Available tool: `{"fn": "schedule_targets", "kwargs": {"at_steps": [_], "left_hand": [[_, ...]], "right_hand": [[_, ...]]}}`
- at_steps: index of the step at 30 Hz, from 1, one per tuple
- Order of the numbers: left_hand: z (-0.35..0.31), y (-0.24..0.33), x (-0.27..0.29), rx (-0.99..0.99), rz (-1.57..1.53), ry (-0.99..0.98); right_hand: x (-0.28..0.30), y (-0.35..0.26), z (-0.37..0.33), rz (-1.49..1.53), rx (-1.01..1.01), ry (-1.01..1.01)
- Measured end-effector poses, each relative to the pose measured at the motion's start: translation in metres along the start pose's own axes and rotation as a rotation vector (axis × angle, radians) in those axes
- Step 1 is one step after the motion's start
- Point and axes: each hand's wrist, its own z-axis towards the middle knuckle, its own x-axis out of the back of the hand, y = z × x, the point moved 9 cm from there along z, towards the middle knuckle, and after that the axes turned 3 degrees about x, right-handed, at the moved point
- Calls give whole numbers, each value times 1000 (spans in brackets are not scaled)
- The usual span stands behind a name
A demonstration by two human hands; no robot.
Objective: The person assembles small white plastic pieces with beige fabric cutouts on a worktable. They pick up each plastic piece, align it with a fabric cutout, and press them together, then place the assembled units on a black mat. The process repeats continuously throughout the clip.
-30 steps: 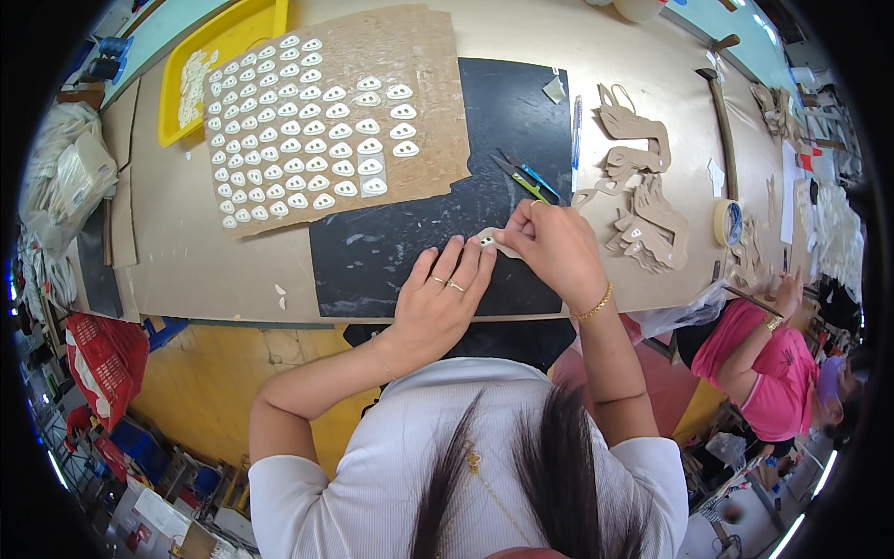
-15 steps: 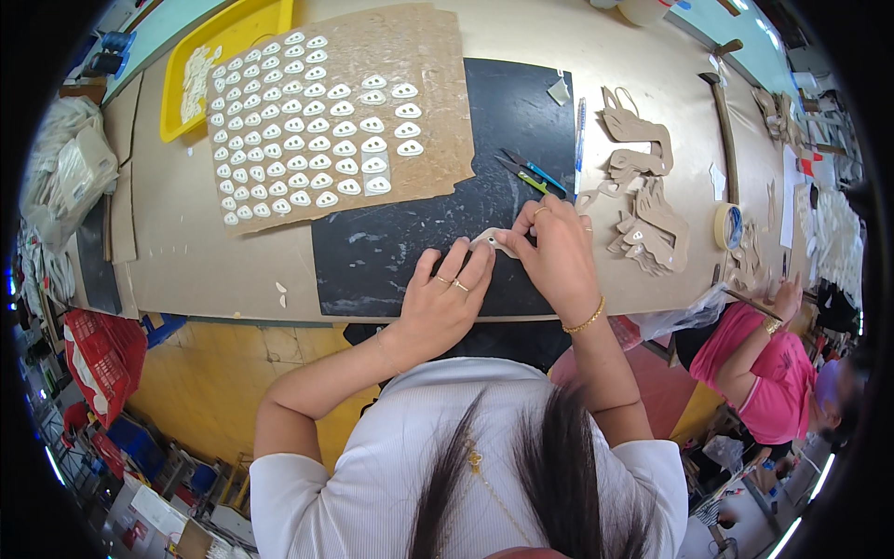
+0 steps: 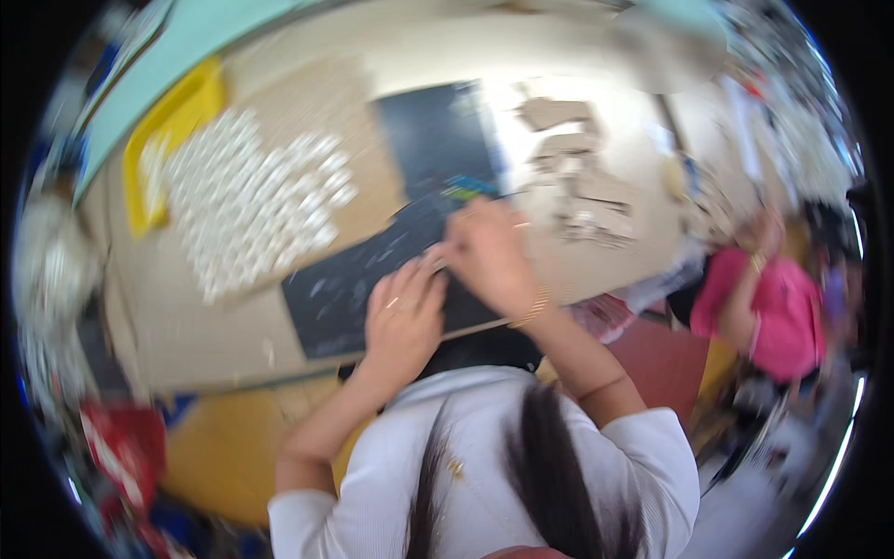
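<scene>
The whole view is smeared by motion. My left hand [image 3: 405, 315] and my right hand [image 3: 489, 256] meet over the black mat [image 3: 326, 307], fingertips almost touching. Between them is a small beige cut-out piece [image 3: 438, 263], mostly hidden by the fingers. My right hand pinches it from the far side, and my left fingertips are closed at its near end. Just beyond my right hand lie snips with blue and green handles [image 3: 466, 189]. Left of the hands, rows of small white two-holed pieces [image 3: 265, 196] cover a brown cardboard sheet [image 3: 345, 93].
Stacked beige cut-outs [image 3: 596, 205] lie right of the mat. A yellow tray [image 3: 135, 186] with loose white pieces stands at the far left. A tape roll [image 3: 674, 177] sits farther right. Another person in pink [image 3: 773, 317] works at the right. A red basket [image 3: 126, 447] stands below the table's left edge.
The view has swung, so the table looks tilted and blurred. My hands stay together around the beige piece; the left fingers, spread over it before, are now closer together.
</scene>
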Motion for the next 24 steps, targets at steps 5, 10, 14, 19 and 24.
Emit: {"fn": "schedule_targets", "kwargs": {"at_steps": [5,10,14,19,24], "left_hand": [[-26,-6,-6,7,86,-24],[-9,-4,-21,-196,121,-98],[5,-14,-9,-150,-1,-112],[-1,-9,-13,-339,93,-128],[-5,-16,-19,-253,48,-96]], "right_hand": [[-20,-17,-8,-138,75,51],[-10,-9,-23,-189,61,190],[25,-15,-21,-52,91,266],[76,8,-26,135,13,283],[89,11,-24,131,3,227]]}}
